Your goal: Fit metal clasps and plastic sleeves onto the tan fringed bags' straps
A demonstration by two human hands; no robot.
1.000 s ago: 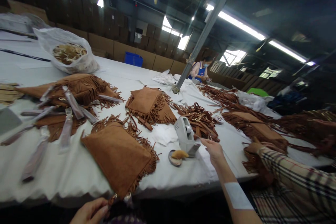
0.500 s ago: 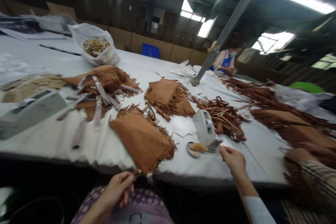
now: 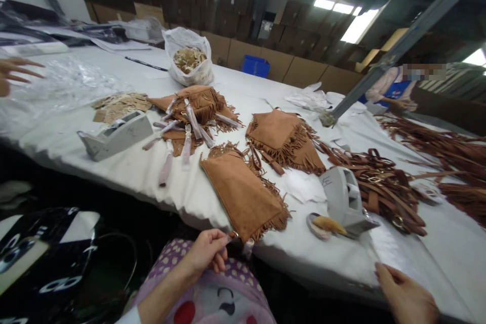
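Observation:
A brown suede fringed bag (image 3: 243, 192) lies flat at the table's front edge, one corner toward me. My left hand (image 3: 210, 250) pinches a short strap tab beside the metal clip at that corner; the fingers partly hide it. My right hand (image 3: 406, 291) is closed in a pinch at the table edge, in front of a grey tape dispenser (image 3: 343, 202). A faint clear strip, seemingly tape, runs from the dispenser's cutting edge to those fingertips. Beside the dispenser sits a small round dish (image 3: 319, 228) with a yellowish piece on it. Another fringed bag (image 3: 281, 134) lies behind.
Brown straps with metal buckles (image 3: 387, 182) are heaped at right. At left are a second tape dispenser (image 3: 117, 134), tan tags (image 3: 121, 105) and bags with wrapped tassels (image 3: 193, 111). A plastic sack (image 3: 190, 58) stands behind. Another person's hand (image 3: 17, 72) reaches in; a co-worker (image 3: 391, 88) stands beyond a post.
The view has swung right. My right hand has drawn away from the dispenser toward the front edge, the clear strip lengthening behind it. My left hand stays at the bag's corner.

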